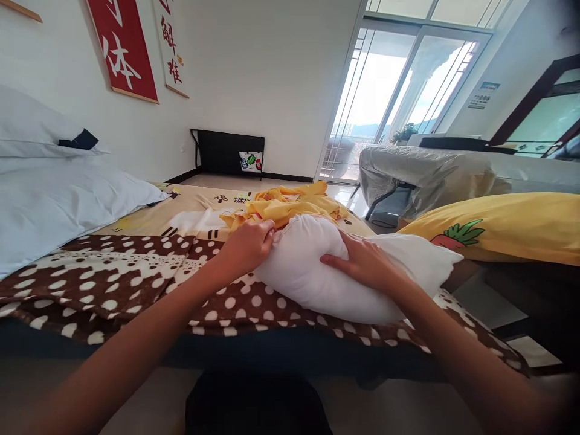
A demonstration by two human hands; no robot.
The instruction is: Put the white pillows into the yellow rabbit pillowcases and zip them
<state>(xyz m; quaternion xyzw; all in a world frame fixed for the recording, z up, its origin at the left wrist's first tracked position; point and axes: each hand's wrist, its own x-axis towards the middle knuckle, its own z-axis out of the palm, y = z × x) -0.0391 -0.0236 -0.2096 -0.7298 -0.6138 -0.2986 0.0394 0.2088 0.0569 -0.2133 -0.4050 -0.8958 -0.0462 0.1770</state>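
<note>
A white pillow without a cover lies across the front of the bed, bunched up on its left side. My left hand is closed on the pillow's left corner, its fingers pinched together. Flat on top of the pillow rests my right hand, thumb apart from the fingers, pressing into the fabric; some fingertips are hidden behind a fold. Just beyond the pillow lies a crumpled yellow pillowcase.
Under these is a brown polka-dot blanket. White pillows are stacked at left. A yellow pillow with a fruit print sits at right, near plastic-covered furniture. A black folding table leans on the back wall.
</note>
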